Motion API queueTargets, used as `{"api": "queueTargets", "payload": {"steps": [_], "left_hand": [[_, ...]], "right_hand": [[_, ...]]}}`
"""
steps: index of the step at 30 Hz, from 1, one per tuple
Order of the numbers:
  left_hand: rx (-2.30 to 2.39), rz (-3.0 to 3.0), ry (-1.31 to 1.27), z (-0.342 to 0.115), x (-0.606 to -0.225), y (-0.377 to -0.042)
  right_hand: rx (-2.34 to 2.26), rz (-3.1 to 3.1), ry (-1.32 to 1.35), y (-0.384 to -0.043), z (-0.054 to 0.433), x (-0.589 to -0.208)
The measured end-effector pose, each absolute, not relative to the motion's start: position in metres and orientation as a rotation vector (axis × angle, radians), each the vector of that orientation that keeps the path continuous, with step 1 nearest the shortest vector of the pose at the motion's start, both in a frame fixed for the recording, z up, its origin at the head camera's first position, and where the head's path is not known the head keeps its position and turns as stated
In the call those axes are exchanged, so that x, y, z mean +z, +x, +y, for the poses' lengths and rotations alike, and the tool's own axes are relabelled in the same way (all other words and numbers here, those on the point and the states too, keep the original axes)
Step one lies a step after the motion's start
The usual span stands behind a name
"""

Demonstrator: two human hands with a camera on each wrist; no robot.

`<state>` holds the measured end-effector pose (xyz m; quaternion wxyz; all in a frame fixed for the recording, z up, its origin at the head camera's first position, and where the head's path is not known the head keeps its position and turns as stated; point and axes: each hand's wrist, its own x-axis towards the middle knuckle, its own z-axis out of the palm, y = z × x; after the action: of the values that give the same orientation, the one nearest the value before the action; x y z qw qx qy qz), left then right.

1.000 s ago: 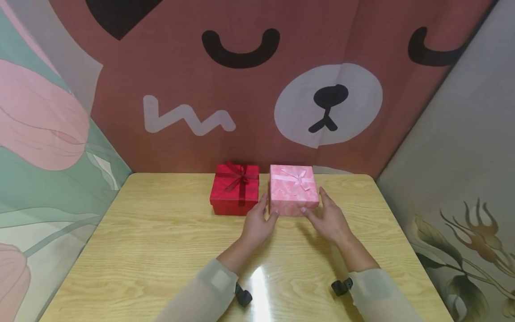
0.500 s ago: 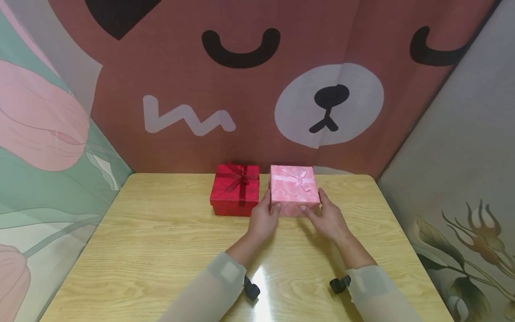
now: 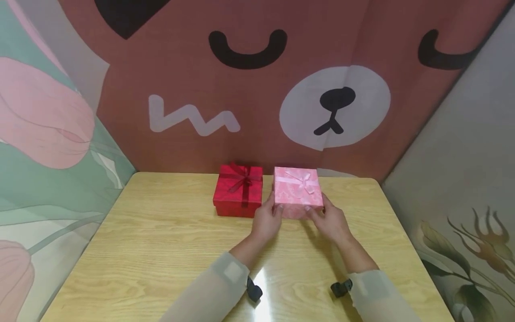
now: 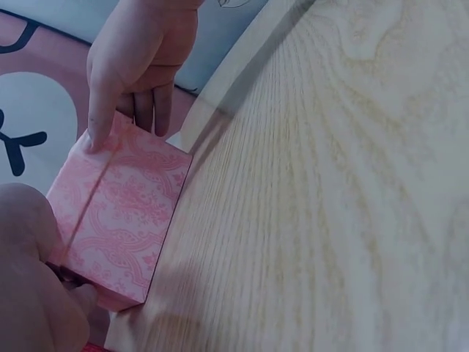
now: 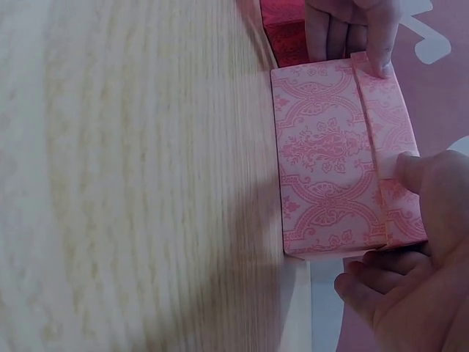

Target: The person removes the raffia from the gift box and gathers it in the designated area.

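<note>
The left hand [image 3: 266, 222] grasps the pink box [image 3: 298, 187], its thumb pressed against the front face near the left corner and its other fingers bent round the left side. The right hand [image 3: 332, 222] grasps the same box from the opposite side, its thumb on the front face and its other fingers along the right side. The right wrist view shows both thumbs on the rim of the lid.

The pink box is close to the back edge of the bench [image 3: 161, 250], right of that edge's middle. It is upright and lidded, with a pale pink ribbon tied in a bow on top. Whether its base rests fully on the bench is hard to tell.

Just to its left, across a narrow gap partly filled by the left hand's fingers, a red box [image 3: 238, 191] stands near the back edge, with a dark red ribbon and bow on its lid.

Light-coloured sleeves [image 3: 209, 290] reach in over the front edge, a small black device [image 3: 341, 288] at each wrist. Beyond the back edge hangs a brown cloth [image 3: 253, 98] printed with a bear's face.
</note>
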<state>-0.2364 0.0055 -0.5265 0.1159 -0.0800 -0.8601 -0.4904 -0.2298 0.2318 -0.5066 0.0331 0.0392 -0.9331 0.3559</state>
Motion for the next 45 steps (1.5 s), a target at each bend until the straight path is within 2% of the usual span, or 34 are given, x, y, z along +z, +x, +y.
{"api": "queueTargets", "payload": {"steps": [24,45], "left_hand": [[-1.394,-2.499,-0.312,-0.003,-0.526,-0.215],[-1.651,-2.513,-0.342,-0.025,-0.526,-0.186]], "right_hand": [[1.028,-2.814,0.142,-0.198,0.228,-0.504],[1.073,-2.864,0.072,-0.165,0.219,-0.500]]}}
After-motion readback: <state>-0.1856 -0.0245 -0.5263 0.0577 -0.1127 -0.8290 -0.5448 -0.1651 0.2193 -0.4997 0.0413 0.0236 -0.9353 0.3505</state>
